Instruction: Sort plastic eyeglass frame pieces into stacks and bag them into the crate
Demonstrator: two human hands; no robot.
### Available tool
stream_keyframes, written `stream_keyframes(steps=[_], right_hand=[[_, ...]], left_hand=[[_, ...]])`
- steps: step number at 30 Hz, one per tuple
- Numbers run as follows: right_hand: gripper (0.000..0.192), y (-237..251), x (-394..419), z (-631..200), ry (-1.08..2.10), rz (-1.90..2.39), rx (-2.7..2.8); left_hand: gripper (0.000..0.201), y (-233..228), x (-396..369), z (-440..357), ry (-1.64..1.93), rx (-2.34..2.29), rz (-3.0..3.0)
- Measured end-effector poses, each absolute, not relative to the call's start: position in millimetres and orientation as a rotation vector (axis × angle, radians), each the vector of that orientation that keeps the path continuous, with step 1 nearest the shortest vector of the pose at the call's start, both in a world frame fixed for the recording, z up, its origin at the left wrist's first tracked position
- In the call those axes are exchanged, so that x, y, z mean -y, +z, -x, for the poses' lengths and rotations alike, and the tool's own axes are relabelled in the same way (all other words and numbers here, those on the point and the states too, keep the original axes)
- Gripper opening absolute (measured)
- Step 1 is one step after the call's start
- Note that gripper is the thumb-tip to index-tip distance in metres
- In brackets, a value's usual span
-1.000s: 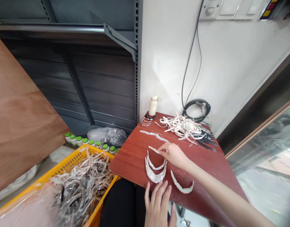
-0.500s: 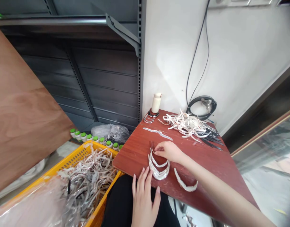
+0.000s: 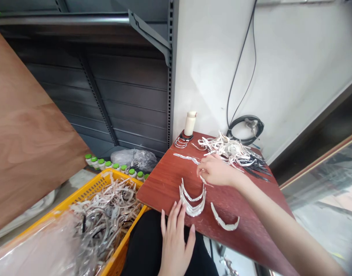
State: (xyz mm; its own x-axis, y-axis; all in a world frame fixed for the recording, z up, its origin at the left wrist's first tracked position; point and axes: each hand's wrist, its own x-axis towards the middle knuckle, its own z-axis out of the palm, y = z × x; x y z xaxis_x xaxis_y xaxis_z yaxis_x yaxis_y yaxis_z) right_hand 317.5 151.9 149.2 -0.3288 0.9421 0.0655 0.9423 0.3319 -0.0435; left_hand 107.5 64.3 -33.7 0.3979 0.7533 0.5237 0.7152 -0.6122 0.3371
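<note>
Red-brown wood grain on the bench point(image 3: 164, 184); right hand point(image 3: 216, 170) hovers mid-bench, fingers pinched on a thin pale strip point(image 3: 203, 180), just beyond the stack point(image 3: 193, 201) of curved white pieces nested like crescents; left hand point(image 3: 176, 237) lies flat and open at the near edge, fingertips just short of that stack; one loose crescent point(image 3: 224, 222) sits to the right; a tangled white pile point(image 3: 227, 150) lies behind; yellow crate point(image 3: 86, 195) left.

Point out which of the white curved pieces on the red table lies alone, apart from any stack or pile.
The single white curved strip near the red table's front edge. It lies by itself, right of the nested stack of curved strips; the rest are tangled in the far pile.
</note>
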Motion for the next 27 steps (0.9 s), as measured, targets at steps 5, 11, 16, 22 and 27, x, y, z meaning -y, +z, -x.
stream_keyframes(steps=[5, 11, 16, 22, 27], right_hand=[[0.027, 111.3, -174.1, -286.9, -0.282, 1.708, 2.777], [0.013, 77.4, -169.8, -292.8, 0.024, 1.353, 2.735], [0.02, 72.2, -155.1, -309.0, 0.259, 1.6, 2.22], [0.018, 55.0, -141.8, -307.0, 0.609, 1.644, 2.07], [0.022, 60.5, -106.6, -290.9, 0.705, 1.585, 2.059]], left_hand=[[0.062, -37.3, -65.6, -109.2, 1.004, -1.35, -2.565], [0.061, -39.0, -64.3, -108.0, 0.989, -1.35, -2.629], [0.06, -40.2, -63.5, -108.1, 0.958, -1.352, -2.635], [0.059, -39.7, -63.5, -114.5, 1.022, -1.383, -2.561], [0.051, -34.4, -65.7, -125.6, 1.139, -1.472, -2.426]])
